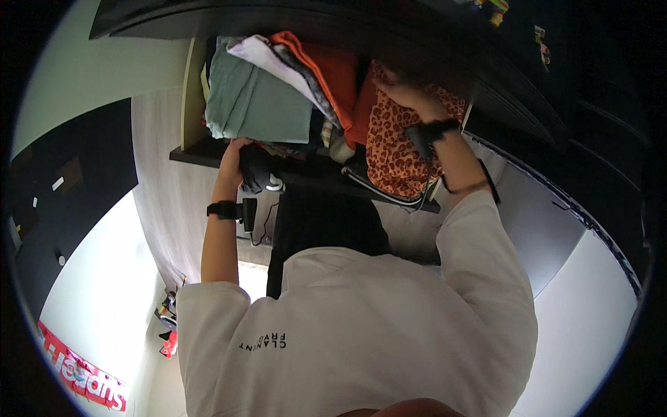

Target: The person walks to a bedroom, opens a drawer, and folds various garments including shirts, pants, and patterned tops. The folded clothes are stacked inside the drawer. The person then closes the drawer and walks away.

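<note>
A drawer or shelf compartment (pixel 184 94) holds folded clothes. My left hand (pixel 239 148) is at its front edge, under the near edge of a folded grey-green cloth (pixel 260 104); a bunched black cloth (pixel 254 169) lies against it, and its fingers are partly hidden. To the right, my right hand (pixel 401 93) reaches over an orange leopard-print cloth (pixel 391 146), blurred, its fingertips unclear against the cloth. Between them are a white and pale purple cloth (pixel 276 65) and a folded orange-red garment (pixel 331 73). Both wrists wear black straps with small devices.
A dark panel (pixel 312 21) overhangs the back of the compartment. Its dark front ledge (pixel 318 174) runs before me. A black case with a pale zip edge (pixel 372 185) lies under the leopard-print cloth. Thin cables hang near both wrists. A grey panel (pixel 531 219) stands at the right.
</note>
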The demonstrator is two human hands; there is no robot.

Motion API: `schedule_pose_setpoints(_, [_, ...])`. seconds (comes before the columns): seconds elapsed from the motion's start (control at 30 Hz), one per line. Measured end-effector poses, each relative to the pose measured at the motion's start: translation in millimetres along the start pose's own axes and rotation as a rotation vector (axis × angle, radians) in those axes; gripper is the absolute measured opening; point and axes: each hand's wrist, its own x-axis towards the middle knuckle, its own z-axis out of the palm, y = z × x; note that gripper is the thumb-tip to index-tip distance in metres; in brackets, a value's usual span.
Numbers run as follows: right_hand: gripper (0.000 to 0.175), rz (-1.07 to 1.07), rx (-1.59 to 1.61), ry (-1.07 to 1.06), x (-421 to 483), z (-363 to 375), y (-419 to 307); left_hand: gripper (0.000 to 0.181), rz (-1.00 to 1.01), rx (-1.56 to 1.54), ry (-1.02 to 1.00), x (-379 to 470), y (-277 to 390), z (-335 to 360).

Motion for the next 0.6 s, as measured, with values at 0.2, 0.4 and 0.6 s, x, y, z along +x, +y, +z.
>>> schedule_pose_setpoints(0.2, [0.122,0.09,-0.508,-0.062,-159,69,49,0.029,0.031,0.024,-0.046,-4,5,5])
schedule_pose_setpoints(0.4, [0.127,0.216,-0.683,-0.165,-147,91,28,0.049,0.056,0.051,-0.098,-19,11,9])
schedule_pose_setpoints(0.6, [0.107,-0.346,0.012,0.376,-85,26,-104,0.086,0.044,0.076,-0.152,-20,13,-1])
